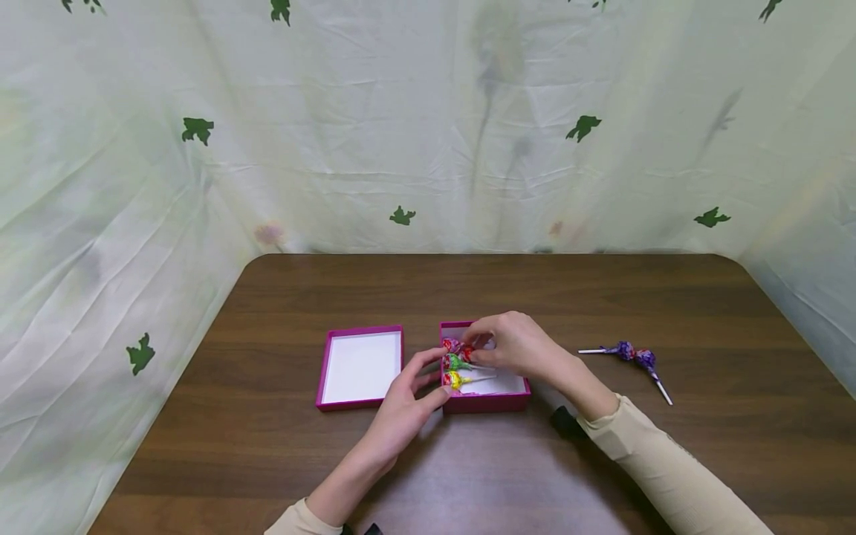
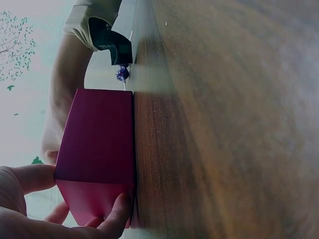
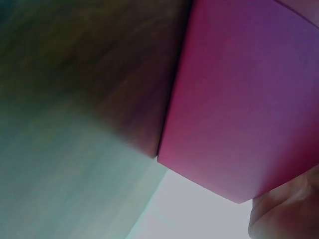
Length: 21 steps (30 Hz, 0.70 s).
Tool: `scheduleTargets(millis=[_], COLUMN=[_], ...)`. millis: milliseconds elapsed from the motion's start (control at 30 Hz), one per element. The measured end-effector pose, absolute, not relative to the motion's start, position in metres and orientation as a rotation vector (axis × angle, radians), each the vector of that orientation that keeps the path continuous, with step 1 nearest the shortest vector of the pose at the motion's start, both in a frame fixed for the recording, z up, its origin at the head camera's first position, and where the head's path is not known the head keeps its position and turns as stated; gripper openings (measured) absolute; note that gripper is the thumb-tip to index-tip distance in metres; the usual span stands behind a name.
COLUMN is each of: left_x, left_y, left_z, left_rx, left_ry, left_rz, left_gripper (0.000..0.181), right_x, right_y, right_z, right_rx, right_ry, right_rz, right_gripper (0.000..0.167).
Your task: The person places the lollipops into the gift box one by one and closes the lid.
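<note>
An open magenta box point(image 1: 484, 403) with a white inside stands near the table's middle. In it lie lollipops in a column along the left: a yellow one point(image 1: 455, 380), a green one point(image 1: 453, 362) and a red-and-purple one point(image 1: 451, 345). The left hand point(image 1: 408, 405) holds the box's left side, thumb at the near corner, as the left wrist view also shows on the box wall point(image 2: 99, 134). Over the box, the right hand point(image 1: 511, 345) pinches a red lollipop point(image 1: 467, 354), its stick hidden by the fingers. The right wrist view shows mainly the box's outer wall point(image 3: 239, 99).
Left of the box lies its magenta-rimmed lid point(image 1: 361, 368), white inside facing up. Two purple-wrapped lollipops point(image 1: 625, 351) lie on the brown table point(image 1: 267, 446) to the right, heads close together. A pale leaf-patterned curtain point(image 1: 428, 134) hangs behind the table.
</note>
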<state>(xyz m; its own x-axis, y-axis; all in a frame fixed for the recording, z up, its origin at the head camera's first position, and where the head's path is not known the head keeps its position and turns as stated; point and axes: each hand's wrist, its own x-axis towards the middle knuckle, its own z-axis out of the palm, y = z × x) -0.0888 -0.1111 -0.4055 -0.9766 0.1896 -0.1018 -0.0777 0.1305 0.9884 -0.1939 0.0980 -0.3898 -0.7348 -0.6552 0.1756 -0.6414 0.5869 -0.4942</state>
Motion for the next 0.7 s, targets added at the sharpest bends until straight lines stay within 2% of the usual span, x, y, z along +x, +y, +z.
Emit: scheduleTargets(millis=[300,700], left_x=[-0.089,-0.09], left_y=[-0.111,-0.109], left_z=[-0.405,-0.405], left_rx=[0.109,0.074], left_ry=[2.209,2.229], left_rz=[1.942,1.946], left_gripper=[0.05,0.051], right_x=[-0.19,-0.163], right_y=[0.109,0.153], right_z=[-0.378,-0.35], right_rx=[-1.036,-0.94], right_ry=[2.566,2.589], right_rz=[-1.165,-1.252], right_gripper=[0.021,0.022])
